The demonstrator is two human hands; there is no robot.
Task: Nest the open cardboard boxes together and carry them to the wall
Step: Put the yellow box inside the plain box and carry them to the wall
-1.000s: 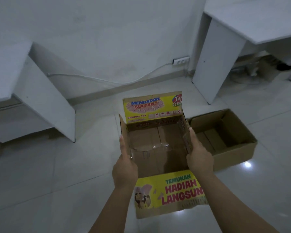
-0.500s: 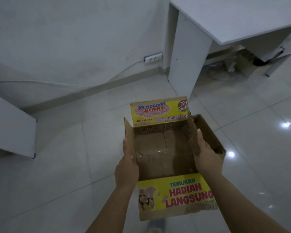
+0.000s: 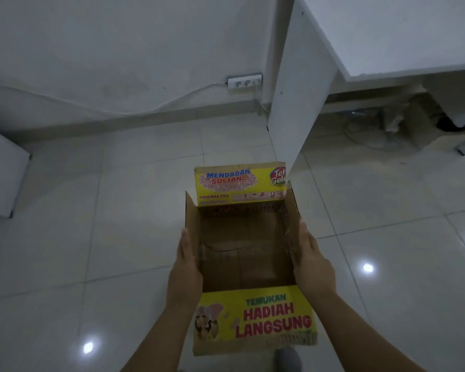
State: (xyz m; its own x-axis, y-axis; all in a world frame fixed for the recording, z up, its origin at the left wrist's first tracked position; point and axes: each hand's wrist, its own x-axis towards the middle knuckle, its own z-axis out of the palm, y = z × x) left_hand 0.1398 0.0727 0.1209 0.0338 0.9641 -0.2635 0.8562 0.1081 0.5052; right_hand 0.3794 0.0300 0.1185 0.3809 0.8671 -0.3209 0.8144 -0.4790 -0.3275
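Observation:
I hold an open cardboard box (image 3: 246, 253) with yellow printed flaps above the tiled floor, in the middle of the head view. My left hand (image 3: 187, 267) presses flat on its left wall and my right hand (image 3: 310, 261) on its right wall. The box's inside is brown and empty. The near flap reads "HADIAH LANGSUNG", the far flap "MENDADAK SULTAN". No second box shows; whether one is hidden beneath the held box I cannot tell. The wall (image 3: 118, 49) stands ahead, beyond a strip of floor.
A white desk (image 3: 301, 89) stands close at the right, its side panel just beyond the box's far right corner. A power strip (image 3: 244, 81) with a cable hangs low on the wall. Another white panel (image 3: 3, 173) is at the left edge. My foot (image 3: 289, 358) shows below.
The plain brown box at the right has dropped out of sight behind the held box. The view has moved forward and right; the wall and the white desk are closer.

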